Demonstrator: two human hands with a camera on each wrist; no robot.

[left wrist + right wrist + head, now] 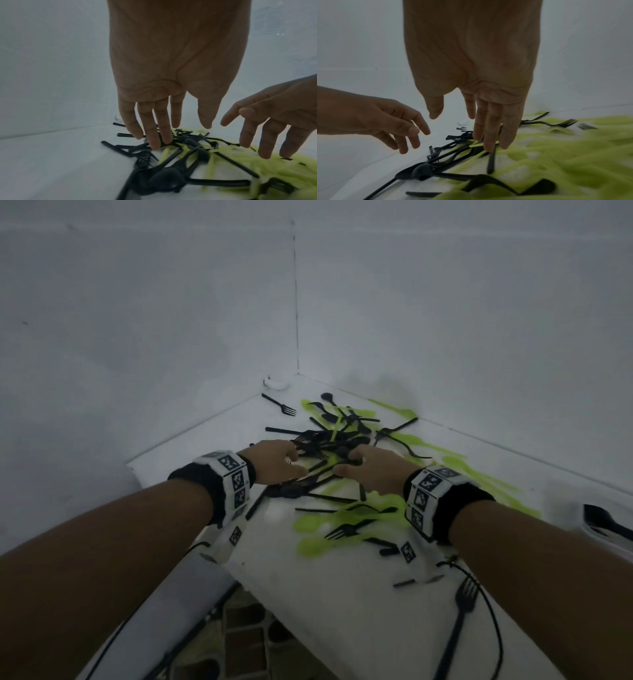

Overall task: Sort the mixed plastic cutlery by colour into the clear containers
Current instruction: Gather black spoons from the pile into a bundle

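**Both hands over the mixed pile: risks at pick-up**

Left hand (164, 75) spread, fingertips (154, 146) down on black cutlery (329, 440), nothing gripped. Right hand (471, 60) likewise splayed, holding nothing. Green cutlery (346, 529) interleaved from 12 to 5 o'clock. Container (606, 525) at 3 o'clock, partly visible. Likely faults: tangled tines dragging green pieces along; loose fork (459, 621) at 5 o'clock knocked off the table (308, 587).
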